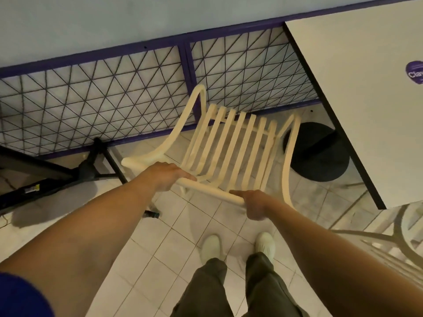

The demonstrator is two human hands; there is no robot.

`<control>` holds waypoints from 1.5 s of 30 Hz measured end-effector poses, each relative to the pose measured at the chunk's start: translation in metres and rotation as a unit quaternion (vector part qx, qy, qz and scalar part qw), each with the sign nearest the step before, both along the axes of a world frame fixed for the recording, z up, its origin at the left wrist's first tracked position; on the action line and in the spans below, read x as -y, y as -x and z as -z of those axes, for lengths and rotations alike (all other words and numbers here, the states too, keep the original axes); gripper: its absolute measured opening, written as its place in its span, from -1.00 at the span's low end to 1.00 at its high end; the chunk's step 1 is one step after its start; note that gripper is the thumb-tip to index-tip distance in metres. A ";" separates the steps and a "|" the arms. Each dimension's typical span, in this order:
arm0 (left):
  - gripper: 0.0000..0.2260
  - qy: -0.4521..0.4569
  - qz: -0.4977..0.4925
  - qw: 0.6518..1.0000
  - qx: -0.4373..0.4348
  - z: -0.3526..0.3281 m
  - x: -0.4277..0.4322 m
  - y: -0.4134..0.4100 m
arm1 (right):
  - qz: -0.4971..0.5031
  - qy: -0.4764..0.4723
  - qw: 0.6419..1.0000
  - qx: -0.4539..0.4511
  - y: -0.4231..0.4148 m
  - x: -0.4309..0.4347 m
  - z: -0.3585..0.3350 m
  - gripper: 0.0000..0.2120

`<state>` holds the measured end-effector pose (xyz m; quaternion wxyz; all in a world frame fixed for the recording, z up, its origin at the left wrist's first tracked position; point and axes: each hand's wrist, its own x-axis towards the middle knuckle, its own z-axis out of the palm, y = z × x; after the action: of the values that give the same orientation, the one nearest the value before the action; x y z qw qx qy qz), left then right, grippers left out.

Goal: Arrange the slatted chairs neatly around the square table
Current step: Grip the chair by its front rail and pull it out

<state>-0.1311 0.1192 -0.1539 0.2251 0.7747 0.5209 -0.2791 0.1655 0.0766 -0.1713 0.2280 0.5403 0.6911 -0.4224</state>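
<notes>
A cream slatted chair (231, 143) stands on the tiled floor in front of me, its seat pointing toward the railing. My left hand (167, 176) grips the round top rail of its backrest near the left end. My right hand (254, 204) grips the same rail at its right end. The white square table (366, 92) with a dark edge fills the upper right, its corner close to the chair's right armrest. Under it sits the table's round black base (318, 152).
A purple-framed wire mesh railing (137, 92) runs across behind the chair. A dark folded stand (57, 177) lies on the floor at left. Part of another slatted chair (393, 239) shows at the right edge. My feet in white shoes (238, 245) stand on pale tiles.
</notes>
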 end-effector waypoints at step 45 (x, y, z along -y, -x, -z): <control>-0.62 0.114 -0.813 0.316 0.475 0.000 0.005 -0.037 | 0.129 0.023 0.991 -0.040 0.013 0.017 0.008 -0.19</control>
<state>-0.0946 0.1144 -0.1538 0.6338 -0.0721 0.6557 0.4039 0.1527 0.0601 -0.1795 0.1561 0.6023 0.6142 -0.4853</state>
